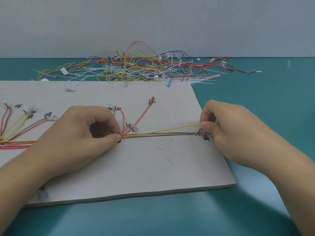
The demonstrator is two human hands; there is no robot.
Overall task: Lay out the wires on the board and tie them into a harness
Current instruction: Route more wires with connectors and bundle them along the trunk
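A grey board [144,167] lies on the teal table with red, yellow and brown wires laid across it. My left hand [80,133] pinches the wire bundle [158,133] where red branch wires [141,114] split off toward pegs. My right hand [226,126] pinches the end of a yellow wire [170,130] at the right peg [199,132], where the bundle's white connector sits mostly hidden under my fingers. Further branches run to labelled pegs at the left [25,114].
A tangled heap of loose wires, connectors and white cable ties [136,67] lies behind the board near the grey wall. A small clear connector [41,195] sits at the board's front left corner. Teal table surface [255,99] surrounds the board.
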